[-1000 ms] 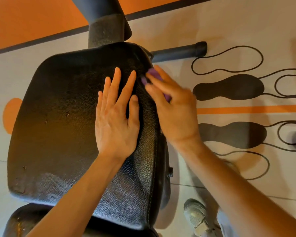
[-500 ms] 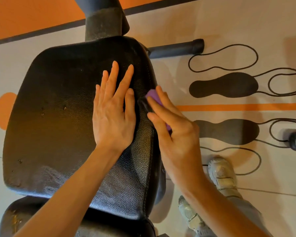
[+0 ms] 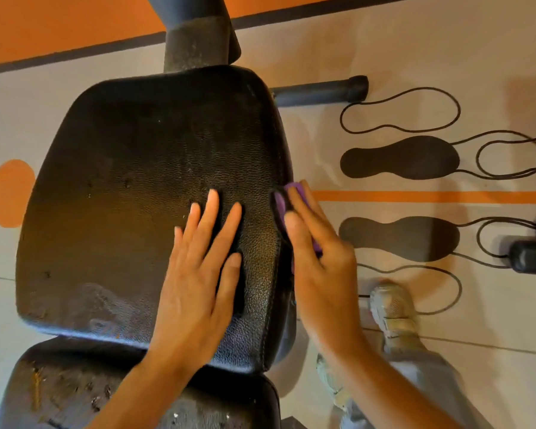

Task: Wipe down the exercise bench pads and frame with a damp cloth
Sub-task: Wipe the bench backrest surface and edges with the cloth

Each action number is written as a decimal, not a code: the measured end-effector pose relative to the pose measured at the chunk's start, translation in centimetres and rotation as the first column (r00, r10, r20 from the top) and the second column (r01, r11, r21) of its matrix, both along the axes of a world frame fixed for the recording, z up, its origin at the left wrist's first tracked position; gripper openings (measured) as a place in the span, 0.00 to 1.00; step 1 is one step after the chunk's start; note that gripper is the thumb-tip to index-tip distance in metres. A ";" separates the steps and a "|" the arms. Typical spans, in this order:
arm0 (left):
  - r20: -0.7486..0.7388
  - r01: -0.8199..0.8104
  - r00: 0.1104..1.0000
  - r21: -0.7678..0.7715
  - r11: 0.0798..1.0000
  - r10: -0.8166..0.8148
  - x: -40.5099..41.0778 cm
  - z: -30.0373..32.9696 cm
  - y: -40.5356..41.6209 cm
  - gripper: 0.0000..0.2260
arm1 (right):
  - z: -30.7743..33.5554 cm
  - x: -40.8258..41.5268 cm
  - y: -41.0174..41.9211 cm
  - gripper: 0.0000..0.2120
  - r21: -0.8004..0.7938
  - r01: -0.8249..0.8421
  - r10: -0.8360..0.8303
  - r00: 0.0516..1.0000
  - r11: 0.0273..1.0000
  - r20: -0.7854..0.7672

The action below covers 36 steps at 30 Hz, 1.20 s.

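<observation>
Purple cloth point(image 3: 280, 209) under right hand point(image 3: 319, 267) along pad point(image 3: 121, 196) edge, open floor point(image 3: 415, 57) beside.

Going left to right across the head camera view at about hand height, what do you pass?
Orange floor spot → black bench pad → left hand → purple cloth → right hand → dark footprint marking

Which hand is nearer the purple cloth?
Right. The right hand presses the cloth against the pad's side edge; the left hand lies flat on top, beside it.
</observation>
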<state>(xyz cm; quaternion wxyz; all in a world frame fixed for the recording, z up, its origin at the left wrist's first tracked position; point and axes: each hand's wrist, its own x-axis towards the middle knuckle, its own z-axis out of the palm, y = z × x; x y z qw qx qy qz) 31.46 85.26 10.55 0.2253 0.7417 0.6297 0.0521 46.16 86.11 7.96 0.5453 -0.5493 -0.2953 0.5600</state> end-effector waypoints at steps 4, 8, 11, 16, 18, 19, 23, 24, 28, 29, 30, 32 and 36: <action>-0.080 -0.022 0.996 0.048 0.999 0.026 0.2 -1.2 -0.8 0.23 | -1.7 0.5 6.1 0.13 -0.059 0.059 -0.058 0.998 0.997 0.019; -0.082 -0.018 0.996 0.079 0.997 0.025 0.2 -1.5 -0.8 0.23 | 0.8 -1.3 -3.3 0.17 -0.045 0.090 -0.089 0.996 0.995 0.019; -0.088 -0.014 0.996 0.095 0.995 0.023 0.3 -1.6 -0.9 0.23 | 0.2 -1.1 -1.3 0.17 -0.007 0.093 -0.092 0.986 0.996 0.137; -0.095 -0.019 0.995 0.111 0.994 0.029 0.3 -1.7 -0.9 0.23 | -1.0 -1.8 2.2 0.16 0.000 0.126 -0.123 0.965 0.992 0.234; -0.085 -0.021 0.996 0.110 0.994 0.030 0.3 -1.7 -0.9 0.23 | 0.4 -2.3 -3.4 0.17 0.045 0.057 -0.065 0.980 0.997 0.190; -0.080 -0.023 0.996 0.111 0.994 0.032 0.3 -1.7 -0.9 0.23 | 0.9 -2.4 -4.9 0.18 0.071 0.018 -0.031 0.981 0.997 0.189; -0.077 -0.020 0.997 0.118 0.993 0.029 0.2 -1.7 -1.0 0.23 | -1.0 -1.3 1.4 0.16 0.092 0.009 -0.037 0.952 0.996 0.305; -0.071 -0.023 0.997 0.124 0.992 0.032 0.2 -1.8 -1.0 0.23 | -1.4 -0.9 3.5 0.16 0.087 0.003 -0.032 0.940 0.996 0.341; -0.046 -0.023 0.999 0.149 0.989 0.030 0.2 -1.9 -1.1 0.23 | -0.9 -1.9 -1.0 0.19 0.108 -0.015 -0.030 0.917 0.994 0.397; -0.042 -0.020 0.999 0.152 0.988 0.027 0.2 -1.9 -1.1 0.23 | -0.4 -2.4 -3.4 0.19 0.116 -0.043 -0.007 0.916 0.992 0.401; -0.038 -0.018 0.999 0.154 0.988 0.025 0.2 -1.9 -1.1 0.23 | 0.0 -2.9 -5.1 0.20 0.121 -0.067 0.015 0.919 0.990 0.393; -0.033 -0.017 0.999 0.160 0.987 0.023 0.1 -1.9 -1.1 0.23 | -0.5 -2.9 -4.3 0.20 0.152 -0.085 0.017 0.914 0.985 0.405; -0.035 -0.021 0.999 0.178 0.984 0.028 0.1 -2.1 -1.1 0.23 | -1.8 -1.8 2.0 0.18 0.183 0.002 -0.077 0.912 0.983 0.403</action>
